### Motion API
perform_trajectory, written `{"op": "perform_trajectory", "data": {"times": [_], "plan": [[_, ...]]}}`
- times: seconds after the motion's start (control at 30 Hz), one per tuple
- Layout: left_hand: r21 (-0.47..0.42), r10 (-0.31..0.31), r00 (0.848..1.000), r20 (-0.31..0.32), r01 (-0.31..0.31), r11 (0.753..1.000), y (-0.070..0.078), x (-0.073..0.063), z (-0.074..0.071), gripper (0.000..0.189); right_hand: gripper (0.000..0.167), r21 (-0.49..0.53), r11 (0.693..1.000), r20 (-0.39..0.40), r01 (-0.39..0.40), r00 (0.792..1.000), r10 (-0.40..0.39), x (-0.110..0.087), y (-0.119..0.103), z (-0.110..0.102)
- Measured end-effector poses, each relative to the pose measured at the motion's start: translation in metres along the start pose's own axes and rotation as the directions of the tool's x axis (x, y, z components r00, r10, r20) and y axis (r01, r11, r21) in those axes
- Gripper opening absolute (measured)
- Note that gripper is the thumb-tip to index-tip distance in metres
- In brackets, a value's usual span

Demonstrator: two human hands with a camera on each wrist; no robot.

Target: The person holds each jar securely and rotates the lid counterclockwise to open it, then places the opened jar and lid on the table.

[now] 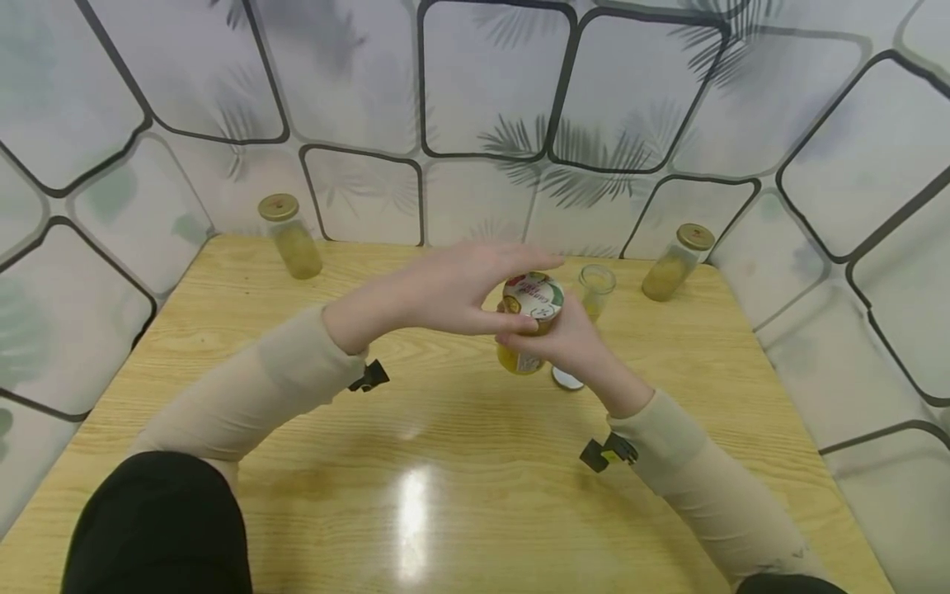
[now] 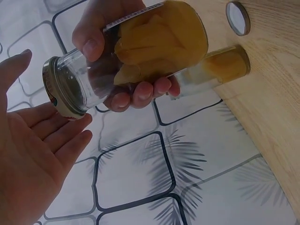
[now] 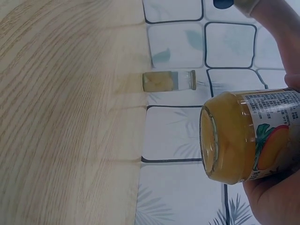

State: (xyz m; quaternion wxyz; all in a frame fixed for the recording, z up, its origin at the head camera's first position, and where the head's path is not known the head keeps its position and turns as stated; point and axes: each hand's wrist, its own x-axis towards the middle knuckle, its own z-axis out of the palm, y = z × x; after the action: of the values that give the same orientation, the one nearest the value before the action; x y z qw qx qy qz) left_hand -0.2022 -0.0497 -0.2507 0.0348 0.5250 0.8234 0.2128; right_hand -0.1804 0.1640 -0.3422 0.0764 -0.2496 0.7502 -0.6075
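Note:
Over the table, my right hand (image 1: 577,337) grips a glass jar (image 1: 519,361) of yellow-orange fruit pieces. Its fingers wrap around the jar's side in the left wrist view. A printed paper label (image 3: 276,136) with a fruit picture shows in the right wrist view. The jar's lid (image 1: 534,295) is on, printed white, red and green. My left hand (image 1: 453,289) is spread about the lid, its fingers nearly straight. In the left wrist view its fingertips (image 2: 82,122) reach the lid's edge, while the thumb stands apart from it.
Behind the right hand stands a lidless glass jar (image 1: 597,282) with orange contents. A loose lid (image 1: 568,379) lies on the wooden table (image 1: 475,487). Gold-lidded jars stand at the back left (image 1: 293,243) and back right (image 1: 670,268), near the patterned wall covering (image 1: 475,198).

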Motion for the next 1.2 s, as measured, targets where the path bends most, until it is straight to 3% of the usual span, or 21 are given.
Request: {"op": "perform_trajectory", "data": {"times": [0.33, 0.63, 0.97, 1.2], "plan": [[-0.017, 0.027, 0.999, 0.030, -0.026, 1.000, -0.003, 0.003, 0.004, 0.056, 0.048, -0.027, 1.000, -0.003, -0.003, 1.000, 0.003, -0.002, -0.001, 0.000], [-0.037, 0.041, 0.998, 0.048, -0.039, 0.999, -0.009, 0.006, 0.003, 0.062, 0.050, -0.002, 1.000, -0.006, 0.009, 1.000, -0.009, -0.002, 0.004, -0.001], [-0.105, 0.022, 1.000, 0.023, -0.019, 0.994, -0.015, 0.011, 0.001, 0.063, 0.053, 0.016, 1.000, -0.011, -0.001, 1.000, 0.001, 0.003, 0.003, -0.004], [-0.052, 0.000, 1.000, -0.014, 0.000, 0.999, -0.013, 0.014, 0.002, 0.060, 0.055, 0.019, 1.000, -0.028, 0.023, 0.999, -0.022, 0.003, 0.006, -0.005]]}}
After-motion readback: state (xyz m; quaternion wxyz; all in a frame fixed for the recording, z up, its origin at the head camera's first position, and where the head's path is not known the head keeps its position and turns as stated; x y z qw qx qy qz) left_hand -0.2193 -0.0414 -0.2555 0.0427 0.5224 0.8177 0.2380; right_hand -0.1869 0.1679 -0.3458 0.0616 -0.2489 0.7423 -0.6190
